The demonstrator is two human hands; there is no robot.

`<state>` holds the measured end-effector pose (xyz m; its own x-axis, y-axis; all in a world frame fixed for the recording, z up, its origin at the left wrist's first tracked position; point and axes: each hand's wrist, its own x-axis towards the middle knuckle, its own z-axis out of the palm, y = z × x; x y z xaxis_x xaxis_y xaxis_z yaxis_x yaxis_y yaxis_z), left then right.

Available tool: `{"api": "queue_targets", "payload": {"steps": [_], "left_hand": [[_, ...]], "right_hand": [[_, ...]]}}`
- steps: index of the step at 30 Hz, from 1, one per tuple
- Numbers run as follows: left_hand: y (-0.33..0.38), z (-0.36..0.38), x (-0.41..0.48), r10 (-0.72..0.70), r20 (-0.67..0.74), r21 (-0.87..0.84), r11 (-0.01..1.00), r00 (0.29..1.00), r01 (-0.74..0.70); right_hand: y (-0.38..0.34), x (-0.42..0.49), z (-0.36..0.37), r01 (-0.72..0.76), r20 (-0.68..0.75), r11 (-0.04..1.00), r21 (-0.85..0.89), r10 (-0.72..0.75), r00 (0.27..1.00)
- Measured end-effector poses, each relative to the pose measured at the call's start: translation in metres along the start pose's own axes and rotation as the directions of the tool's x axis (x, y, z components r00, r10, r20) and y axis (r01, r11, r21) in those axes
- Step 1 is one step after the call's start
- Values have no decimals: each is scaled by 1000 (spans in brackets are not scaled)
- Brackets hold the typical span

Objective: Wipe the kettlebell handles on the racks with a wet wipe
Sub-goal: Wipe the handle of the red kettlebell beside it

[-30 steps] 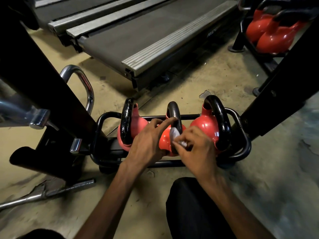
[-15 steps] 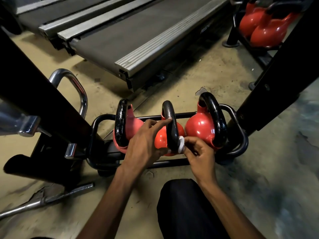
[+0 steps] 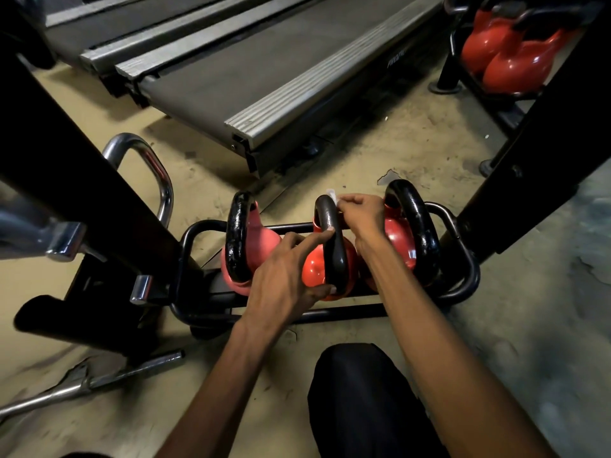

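Observation:
Three red kettlebells with black handles sit in a low black rack (image 3: pixel 463 285) on the floor. My right hand (image 3: pixel 362 213) pinches a white wet wipe (image 3: pixel 332 197) against the far top of the middle kettlebell's handle (image 3: pixel 332 246). My left hand (image 3: pixel 284 282) steadies that kettlebell, its index finger stretched across the handle and its thumb against the red body (image 3: pixel 314 272). The left kettlebell's handle (image 3: pixel 236 239) and the right kettlebell's handle (image 3: pixel 418 223) are untouched by either hand.
A treadmill deck (image 3: pixel 264 71) lies beyond the rack. Another rack with red kettlebells (image 3: pixel 509 61) stands at the top right. Black machine posts flank the rack on both sides. A chrome handle (image 3: pixel 148 170) and a metal bar (image 3: pixel 99 381) are at the left. My dark knee (image 3: pixel 363 401) is below.
My right hand has slid the wipe up the middle handle, from its near lower side to its far top. My left hand has stayed on the same kettlebell.

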<state>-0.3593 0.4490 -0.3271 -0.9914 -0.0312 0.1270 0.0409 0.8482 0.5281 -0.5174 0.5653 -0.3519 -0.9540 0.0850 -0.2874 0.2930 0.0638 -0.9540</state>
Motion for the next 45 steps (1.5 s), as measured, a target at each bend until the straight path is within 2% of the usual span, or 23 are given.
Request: {"api": "queue_targets", "payload": {"steps": [2,4,6,8,10,12,14,16,19,21,25,27,30,32,35,38,40,42,45], "left_hand": [[1,-1,0,-2,0,0,1000,1000,2],[1,-1,-1,-1,-4,-1,1000,1000,1],[1,-2,-1,2,-7,0,1000,1000,-2],[1,-1,-2,4,-4,6,1000,1000,-4],[2,-1,-2,7,-1,9,1000,1000,-7],[2,-1,-1,8,0,15,1000,1000,-8],[2,0,-1,1,1,24,1000,1000,-1],[2,0,-1,-5,-1,31,1000,1000,5],[0,3,-1,-7,-22,36,999,1000,8],[-1,4,-1,-17,-17,28,999,1000,18],[-1,5,-4,-8,-27,-6,1000,1000,8],[1,4,-6,6,-27,6,1000,1000,-6],[1,2,-6,-2,-2,35,999,1000,2],[1,1,-5,-11,9,40,999,1000,10],[2,0,-6,-15,21,46,999,1000,14],[2,1,-6,-13,19,41,999,1000,12],[1,1,-6,-8,20,37,999,1000,7],[1,0,-6,-5,23,32,999,1000,4],[0,0,-5,-6,31,17,1000,1000,5]], "right_hand": [[-5,17,1,-27,20,992,-124,30,999],[-15,22,-3,9,66,968,-250,8,998],[-30,21,-7,85,129,935,-343,-43,991],[-47,17,-10,228,228,856,-463,-133,964],[-69,8,-5,400,362,650,-647,-200,910],[-87,0,10,510,449,367,-778,-244,860],[-100,-11,29,546,510,124,-828,-237,827],[-104,-25,47,587,592,-96,-804,-221,775],[-92,-36,70,651,710,-307,-695,-151,687],[-79,-41,78,686,749,-336,-645,-102,655],[-72,-40,73,709,733,-215,-672,-58,677],[-79,-34,67,690,701,-123,-713,-107,705],[-86,-22,59,631,626,-38,-775,-183,758],[-84,-8,51,555,528,107,-825,-204,824],[-79,15,30,375,338,446,-813,-164,927],[-56,22,9,169,156,798,-578,-95,983],[-35,14,-1,62,35,932,-357,-53,998],[-19,3,-6,-35,-2,987,-157,35,999],[-5,-9,-7,-230,39,967,110,227,973]]}}
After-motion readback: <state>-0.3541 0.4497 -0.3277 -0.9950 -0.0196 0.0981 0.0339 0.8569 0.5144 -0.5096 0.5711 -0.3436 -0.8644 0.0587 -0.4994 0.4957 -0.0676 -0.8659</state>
